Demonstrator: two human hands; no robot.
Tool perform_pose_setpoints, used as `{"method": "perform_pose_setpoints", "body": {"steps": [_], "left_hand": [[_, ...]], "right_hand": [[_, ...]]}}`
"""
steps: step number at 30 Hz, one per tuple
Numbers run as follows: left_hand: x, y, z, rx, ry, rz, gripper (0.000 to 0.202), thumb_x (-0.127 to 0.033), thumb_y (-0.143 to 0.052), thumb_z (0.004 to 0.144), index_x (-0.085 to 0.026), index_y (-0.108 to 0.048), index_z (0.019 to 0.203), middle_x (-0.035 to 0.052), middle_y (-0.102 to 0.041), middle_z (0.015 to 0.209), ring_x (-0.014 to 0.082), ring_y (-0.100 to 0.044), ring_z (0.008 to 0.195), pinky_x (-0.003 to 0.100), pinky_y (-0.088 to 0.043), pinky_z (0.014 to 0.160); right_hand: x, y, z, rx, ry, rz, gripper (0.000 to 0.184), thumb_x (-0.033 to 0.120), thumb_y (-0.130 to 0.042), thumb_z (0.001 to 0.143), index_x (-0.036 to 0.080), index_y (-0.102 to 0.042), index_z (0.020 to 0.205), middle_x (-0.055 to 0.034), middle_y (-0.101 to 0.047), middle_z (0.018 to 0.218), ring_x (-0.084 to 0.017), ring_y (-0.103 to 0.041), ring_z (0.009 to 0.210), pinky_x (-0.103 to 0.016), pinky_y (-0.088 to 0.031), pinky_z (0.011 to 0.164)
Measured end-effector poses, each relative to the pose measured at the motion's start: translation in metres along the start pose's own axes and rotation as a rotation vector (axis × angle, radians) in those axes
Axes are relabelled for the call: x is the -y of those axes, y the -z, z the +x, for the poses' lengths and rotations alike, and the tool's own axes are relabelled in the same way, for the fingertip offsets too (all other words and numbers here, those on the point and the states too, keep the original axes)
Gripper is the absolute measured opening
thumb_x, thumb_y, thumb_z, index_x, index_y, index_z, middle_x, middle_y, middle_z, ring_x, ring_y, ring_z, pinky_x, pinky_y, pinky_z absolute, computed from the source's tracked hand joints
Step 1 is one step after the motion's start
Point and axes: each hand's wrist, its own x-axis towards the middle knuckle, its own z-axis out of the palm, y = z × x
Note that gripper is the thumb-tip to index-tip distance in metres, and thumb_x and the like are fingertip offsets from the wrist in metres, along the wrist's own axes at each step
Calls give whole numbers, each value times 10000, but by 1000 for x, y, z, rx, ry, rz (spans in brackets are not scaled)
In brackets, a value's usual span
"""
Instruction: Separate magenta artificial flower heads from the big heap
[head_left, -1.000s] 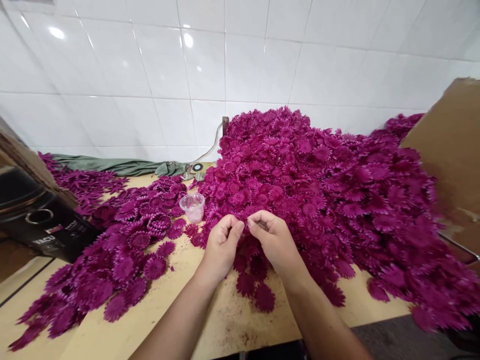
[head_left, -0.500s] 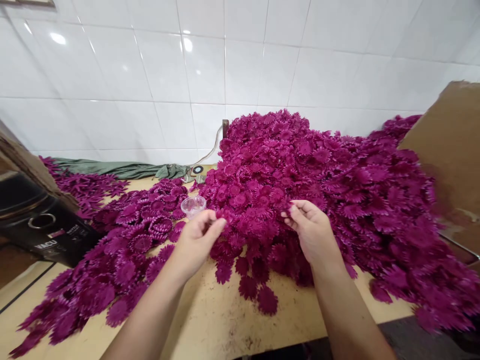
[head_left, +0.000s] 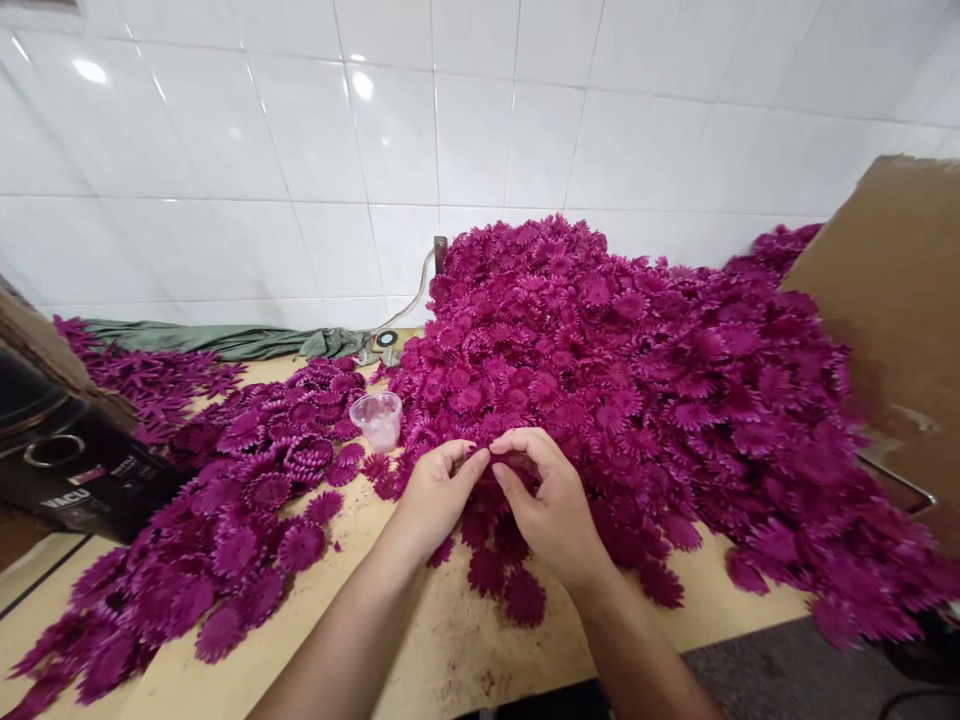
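In front of the big heap of magenta artificial flower pieces (head_left: 570,330), my two hands meet fingertip to fingertip. My left hand (head_left: 441,490) is closed in a pinch, with a sliver of magenta flower piece at its thumb and forefinger. Thumb and forefinger of my right hand (head_left: 546,500) are pinched too, touching the left fingertips; what they grip is mostly covered by the fingers. Just beyond my left hand a small clear plastic cup (head_left: 379,420) holds something whitish. Several loose flower pieces (head_left: 523,597) lie on the table below my hands.
A second spread of magenta flower pieces (head_left: 247,490) covers the left of the wooden table (head_left: 465,650). A black vacuum-labelled container (head_left: 82,460) stands at far left, a cardboard sheet (head_left: 885,300) at right. Green cloth (head_left: 210,340) runs along the tiled wall (head_left: 480,130).
My hands, apart before with magenta pieces at their fingertips, have come together in the middle. The left moved right and the right moved left. The view has shifted slightly.
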Motion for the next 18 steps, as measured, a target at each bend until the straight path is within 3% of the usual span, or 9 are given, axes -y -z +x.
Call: {"method": "perform_pose_setpoints", "body": {"steps": [4, 10, 15, 18], "left_hand": [[3, 0, 1, -54, 4, -6, 278, -415, -607, 640, -165, -498, 580, -62, -421, 544, 81, -350, 516, 214, -311, 516], [1, 1, 3, -131, -12, 49, 434, -523, -582, 627, -195, -333, 489, -81, -272, 498, 73, -249, 486, 215, -243, 470], [6, 1, 3, -67, 33, -43, 474, -630, -516, 651, -187, -386, 540, -71, -318, 510, 81, -291, 502, 221, -277, 491], [6, 1, -2, -20, 4, -15, 474, -641, -479, 676, -186, -414, 557, -58, -367, 533, 92, -331, 520, 225, -305, 511]], "right_hand": [[-1, 5, -2, -26, -112, 141, 113, 223, -500, 770, 208, -511, 882, -43, -575, 867, -157, -580, 829, -318, -490, 786], [3, 1, 1, 36, -174, 40, 158, 300, -563, 747, 185, -543, 854, -60, -589, 867, -169, -581, 813, -327, -486, 768], [4, -4, 7, 248, -222, 89, 75, 251, -540, 735, 182, -566, 750, -10, -611, 728, -134, -567, 666, -271, -470, 647], [1, -2, 8, 202, -247, 98, 81, 252, -531, 718, 186, -555, 678, 21, -582, 622, -122, -537, 588, -249, -441, 582]]}}
